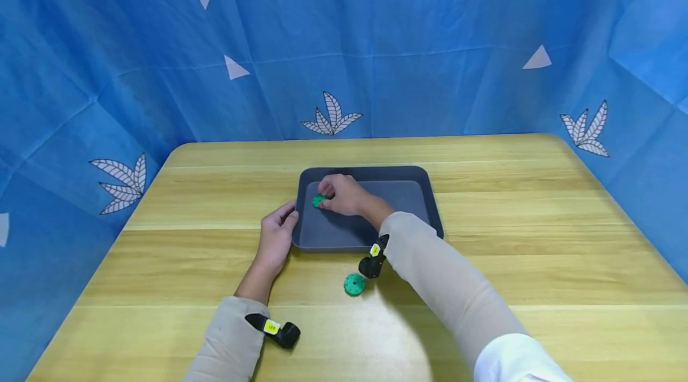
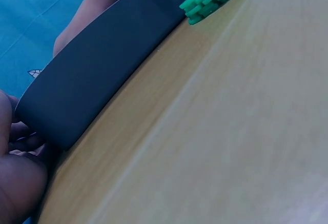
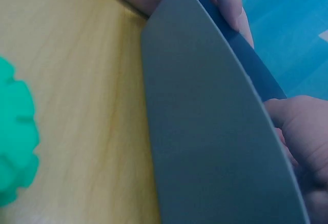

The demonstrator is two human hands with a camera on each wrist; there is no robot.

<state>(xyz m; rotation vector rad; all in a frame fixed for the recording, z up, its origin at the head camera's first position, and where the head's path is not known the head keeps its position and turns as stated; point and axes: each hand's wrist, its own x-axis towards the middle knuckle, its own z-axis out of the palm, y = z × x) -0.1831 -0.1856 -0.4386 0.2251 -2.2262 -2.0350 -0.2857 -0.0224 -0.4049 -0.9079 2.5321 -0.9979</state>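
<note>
Head view is showing the right hand (image 1: 344,194) reaching into the dark grey tray (image 1: 414,176), its fingers (image 1: 329,190) curling down and pinching a small green gear (image 1: 319,200) at the tray's left end. That gear is lying flat on the tray floor, mostly covered by the fingertips, so which way its teeth are facing cannot be told. The right forearm, in a beige sleeve, is stretching diagonally from the lower right across the tray's near edge.

The left hand (image 1: 276,233) is resting on the wooden counter (image 1: 537,250) at the tray's near-left corner, with its thumb and fingers (image 2: 20,131) loosely curling against the rim and gripping it. The left forearm is lying along the counter, pointing towards the tray.

A second green gear (image 1: 354,284) is lying flat on the counter just in front of the tray's near edge, apart from both hands. The tray is sitting with its long axis running left to right across the counter.
</note>
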